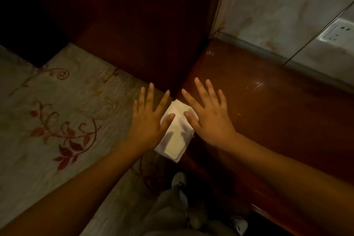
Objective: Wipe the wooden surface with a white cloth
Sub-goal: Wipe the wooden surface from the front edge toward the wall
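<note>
Dim light falls on a glossy reddish wooden surface (258, 105) that runs along a pale tiled wall (283, 5) with a socket (335, 32) set in it; a darker wooden panel (134, 25) stands behind the corner, and a floral patterned floor (57, 111) spreads below.

Both of the person's hands are held out flat with fingers spread, neither closed on anything. The left hand (149, 119) hovers over the floor side, the right hand (208, 119) over the wood. Between them, right at the corner edge of the surface, lies the folded white cloth (176, 136). The thumbs reach in over its upper part from either side, and the right palm overlaps its far edge; whether either hand actually presses on the cloth I cannot tell. The lower end of the cloth seems to stick out past the wood's edge, beyond both wrists, above the person's grey trousers (172, 207) and white shoes (179, 179).

The wiping looks barely begun, since nearly all the wood lies beyond the right hand's fingertips. The risk is plain: with no fingers curled around it and part of it seemingly overhanging, the cloth could slide off the edge to the floor if nudged toward the left hand. A flat palm may also skid over the cloth on such a slick finish, leaving it behind.
</note>
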